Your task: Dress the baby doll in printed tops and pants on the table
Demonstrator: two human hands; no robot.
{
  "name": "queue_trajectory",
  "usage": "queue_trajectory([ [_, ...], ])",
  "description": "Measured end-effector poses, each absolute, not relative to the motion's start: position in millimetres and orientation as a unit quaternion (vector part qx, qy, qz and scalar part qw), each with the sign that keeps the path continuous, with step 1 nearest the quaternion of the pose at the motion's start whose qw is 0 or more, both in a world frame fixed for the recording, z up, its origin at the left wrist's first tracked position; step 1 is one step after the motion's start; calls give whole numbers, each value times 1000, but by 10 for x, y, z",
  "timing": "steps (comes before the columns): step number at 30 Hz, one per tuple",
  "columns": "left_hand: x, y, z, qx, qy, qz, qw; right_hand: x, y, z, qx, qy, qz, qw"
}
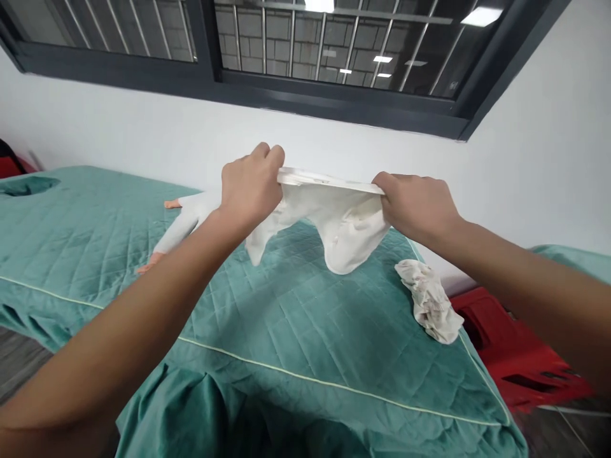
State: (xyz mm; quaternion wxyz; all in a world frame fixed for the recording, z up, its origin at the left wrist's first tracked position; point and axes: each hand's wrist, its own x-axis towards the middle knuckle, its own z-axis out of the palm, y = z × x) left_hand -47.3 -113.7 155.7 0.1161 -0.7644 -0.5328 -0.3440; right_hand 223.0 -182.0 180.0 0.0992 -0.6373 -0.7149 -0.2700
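Observation:
A pair of small white pants [352, 232] hangs in the air above the bed, its waistband stretched level and its two legs dangling. My left hand [252, 184] is closed around one end of the waistband, and my right hand [417, 205] pinches the other end. Behind my left forearm, a doll [177, 230] in white clothing lies on the bed; two of its bare limb ends show, while my arm hides much of it. Below my right hand, a crumpled white cloth [431, 300] rests close to the bed's right edge.
A green quilted cover with pale piping dresses the bed [305, 331]. Against its right side stands a red plastic stool [510, 350]. Beyond the bed rises a white wall [119, 137] with a dark-framed, barred window [334, 48].

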Motion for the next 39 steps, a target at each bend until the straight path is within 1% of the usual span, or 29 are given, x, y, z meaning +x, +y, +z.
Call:
queue_trajectory([
  [3, -574, -1071, 1522, -756, -513, -396, 92, 2346, -1897, 1796, -667, -698, -211, 153],
  [6, -699, -999, 1418, -750, -507, -424, -27, 2491, -2008, 1727, -695, -669, -118, 238],
  [8, -778, -961, 1332, -736, -523, -415, -108, 2613, -2072, 1649, -701, -647, -69, 292],
  [9, -812, -939, 1286, -732, -532, -406, -129, 2683, -2084, 1600, -707, -635, -53, 307],
  [11, -858, -877, 1187, -737, -551, -364, -145, 2833, -2039, 1474, -728, -624, -25, 285],
  [14, -853, -744, 979, -754, -590, -254, -139, 3012, -1785, 1179, -748, -638, 12, 184],
  [15, -824, -704, 882, -756, -603, -222, -124, 3032, -1670, 1046, -752, -637, 13, 166],
  [18, -638, -657, 502, -764, -620, -177, -18, 2899, -1358, 560, -763, -634, 1, 128],
  [20, -447, -703, 208, -783, -597, -166, 64, 2643, -1239, 204, -759, -641, -11, 113],
  [21, -344, -740, 65, -796, -579, -159, 73, 2483, -1212, 31, -750, -653, -15, 110],
  [22, -242, -778, -68, -811, -563, -152, 59, 2316, -1205, -130, -742, -662, -20, 110],
  [24, -66, -838, -281, -831, -539, -138, -6, 2010, -1227, -396, -709, -696, -16, 112],
  [25, 3, -851, -357, -831, -541, -126, -38, 1892, -1246, -493, -687, -715, -24, 129],
  [27, 94, -844, -445, -819, -559, -110, -66, 1751, -1274, -611, -665, -729, -26, 159],
  [29, 139, -807, -469, -806, -580, -96, -60, 1725, -1274, -641, -694, -700, -5, 167],
  [32, 182, -750, -453, -788, -608, -80, -61, 1799, -1235, -609, -761, -631, 28, 147],
  [37, 270, -689, -435, -747, -656, -77, -75, 1877, -1177, -599, -814, -563, 26, 140],
  [39, 287, -664, -439, -738, -664, -92, -76, 1868, -1164, -619, -828, -540, 12, 151],
])
